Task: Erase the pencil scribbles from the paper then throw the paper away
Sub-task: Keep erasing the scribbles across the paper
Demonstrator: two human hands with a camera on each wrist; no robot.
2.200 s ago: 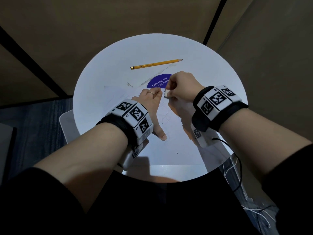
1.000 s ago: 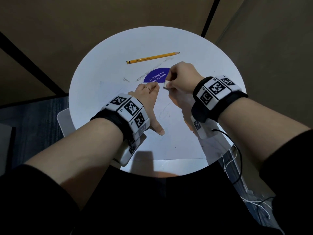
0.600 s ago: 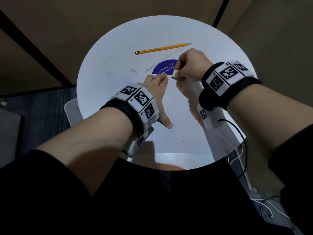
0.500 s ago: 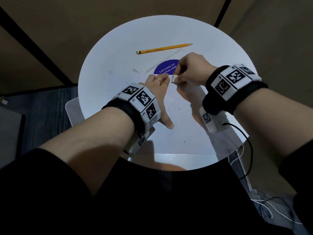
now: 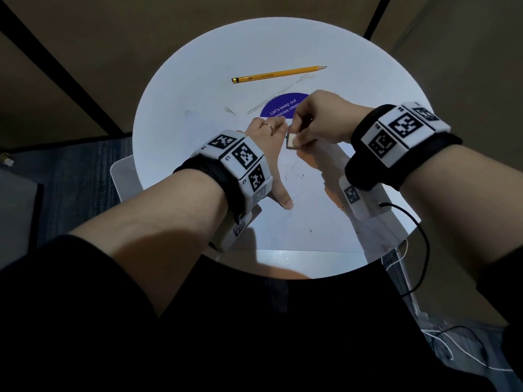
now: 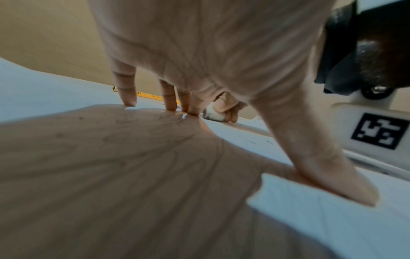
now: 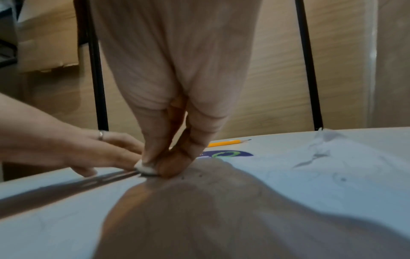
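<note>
Pinching one eraser, right hand; one paper, one pencil.

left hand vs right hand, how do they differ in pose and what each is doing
The left hand lies spread with straight fingers pressing on the paper, while the right hand is curled, pinching a small white eraser against the sheet. The left hand holds nothing; the right hand grips its tool. The left hand wears a ring; none shows on the right hand. Both sit side by side and wear tagged wrist bands.
</note>
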